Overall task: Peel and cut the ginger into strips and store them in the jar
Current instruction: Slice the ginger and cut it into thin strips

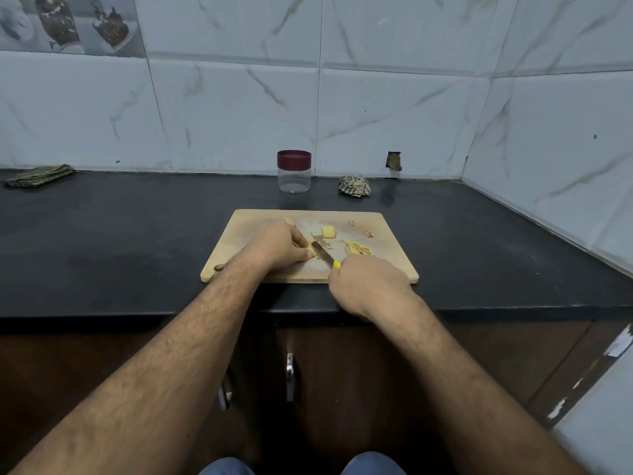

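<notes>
On the wooden cutting board (394, 265) my left hand (279, 246) pinches a small piece of peeled ginger (311, 250) against the board. My right hand (368, 284) grips the yellow handle of a knife (323, 256), whose blade lies right beside that piece. A peeled yellow ginger block (328, 231) lies behind the blade. A pile of cut ginger strips (358, 249) sits to the right of the blade. The clear jar (294, 173) with its maroon lid on stands behind the board, by the wall.
Peel scraps (367, 233) lie on the board's far right part. A crumpled cloth (354, 186) lies right of the jar, and a folded cloth (39, 175) at the counter's far left. Tiled walls close the back and right of the black counter (120, 234).
</notes>
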The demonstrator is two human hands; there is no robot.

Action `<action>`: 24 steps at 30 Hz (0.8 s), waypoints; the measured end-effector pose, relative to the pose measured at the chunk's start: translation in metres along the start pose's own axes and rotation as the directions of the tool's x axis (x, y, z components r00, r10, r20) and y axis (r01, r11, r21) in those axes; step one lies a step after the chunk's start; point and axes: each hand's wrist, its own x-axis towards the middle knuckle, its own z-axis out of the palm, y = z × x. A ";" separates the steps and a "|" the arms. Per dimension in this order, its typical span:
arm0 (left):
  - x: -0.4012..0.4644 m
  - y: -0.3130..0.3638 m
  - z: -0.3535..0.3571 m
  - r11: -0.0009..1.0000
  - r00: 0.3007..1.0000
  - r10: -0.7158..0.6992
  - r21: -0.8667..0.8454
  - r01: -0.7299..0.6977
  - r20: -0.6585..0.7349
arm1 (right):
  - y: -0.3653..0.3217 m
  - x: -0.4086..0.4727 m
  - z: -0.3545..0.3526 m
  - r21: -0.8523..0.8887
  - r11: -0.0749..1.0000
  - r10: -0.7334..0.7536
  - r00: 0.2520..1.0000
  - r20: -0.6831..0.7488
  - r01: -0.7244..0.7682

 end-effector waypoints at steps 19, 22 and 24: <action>0.005 -0.001 0.000 1.000 1.000 0.003 0.007 -0.003 0.012 | -0.019 0.012 0.000 -0.067 0.998 -0.003 1.000 0.027 0.005; 0.006 -0.002 0.000 1.000 1.000 -0.006 0.011 0.006 0.008 | -0.014 0.007 0.002 -0.092 0.996 0.001 0.999 0.040 0.003; 0.007 -0.002 0.000 1.000 1.000 -0.003 0.019 0.002 0.014 | -0.008 0.000 0.006 -0.111 0.994 0.017 0.998 0.052 -0.011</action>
